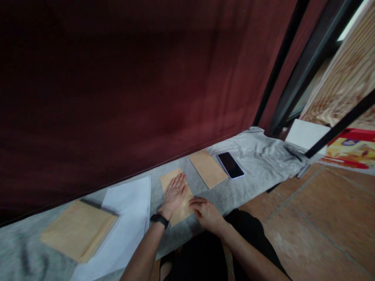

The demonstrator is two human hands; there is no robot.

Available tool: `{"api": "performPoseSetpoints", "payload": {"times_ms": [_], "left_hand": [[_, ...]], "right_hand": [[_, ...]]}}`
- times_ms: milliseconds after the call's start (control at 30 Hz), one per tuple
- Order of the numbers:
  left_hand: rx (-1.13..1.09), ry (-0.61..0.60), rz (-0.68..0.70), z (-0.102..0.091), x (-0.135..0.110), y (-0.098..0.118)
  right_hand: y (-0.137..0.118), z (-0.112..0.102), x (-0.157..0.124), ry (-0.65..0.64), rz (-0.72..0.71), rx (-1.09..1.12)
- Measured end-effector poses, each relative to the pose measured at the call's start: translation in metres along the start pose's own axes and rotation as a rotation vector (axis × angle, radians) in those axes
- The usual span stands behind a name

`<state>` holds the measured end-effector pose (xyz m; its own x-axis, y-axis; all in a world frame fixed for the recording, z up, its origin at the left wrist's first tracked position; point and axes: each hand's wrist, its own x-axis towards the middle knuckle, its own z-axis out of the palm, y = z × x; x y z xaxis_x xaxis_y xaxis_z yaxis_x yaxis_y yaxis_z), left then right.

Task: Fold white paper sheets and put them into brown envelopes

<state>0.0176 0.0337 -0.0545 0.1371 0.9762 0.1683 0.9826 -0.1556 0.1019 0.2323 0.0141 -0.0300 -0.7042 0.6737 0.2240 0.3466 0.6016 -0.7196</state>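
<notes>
A brown paper envelope [179,212] lies on the grey cloth in front of me. My left hand [175,194] rests flat on it, fingers stretched out and close together, with a dark band around the wrist. At the envelope's right edge is my right hand [206,212], its fingers curled together against the paper; the thumb side is partly hidden. Just to the right, a second brown envelope [208,169] lies flat by itself. A stack of brown envelopes [77,230] sits on the left, partly over white paper sheets [129,210].
A phone [231,165] with a dark screen lies beside the second envelope. Grey cloth [258,156] covers the narrow surface, which backs onto a dark red panel [146,86]. Black metal bars [281,62], a printed red box [351,148] and tiled floor [319,214] are at the right.
</notes>
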Motion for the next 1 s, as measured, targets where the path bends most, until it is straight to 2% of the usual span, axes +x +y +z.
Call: {"api": "performPoseSetpoints", "payload": {"times_ms": [233, 433, 700, 867, 1000], "left_hand": [[0.000, 0.008, 0.061, -0.006, -0.030, 0.027], [-0.006, -0.006, 0.092, -0.012, -0.056, 0.049], [-0.010, -0.084, 0.111, -0.025, -0.081, 0.073], [-0.029, -0.102, 0.128, -0.030, -0.096, 0.084], [-0.057, -0.115, 0.106, -0.028, -0.106, 0.091]], "right_hand": [[0.000, -0.006, 0.000, 0.036, 0.041, 0.029], [0.004, -0.009, -0.001, 0.092, 0.168, -0.077], [0.005, -0.014, 0.001, 0.010, 0.273, -0.138], [0.008, -0.016, 0.001, 0.034, 0.241, -0.098], [0.003, -0.011, -0.001, 0.065, 0.106, -0.016]]}}
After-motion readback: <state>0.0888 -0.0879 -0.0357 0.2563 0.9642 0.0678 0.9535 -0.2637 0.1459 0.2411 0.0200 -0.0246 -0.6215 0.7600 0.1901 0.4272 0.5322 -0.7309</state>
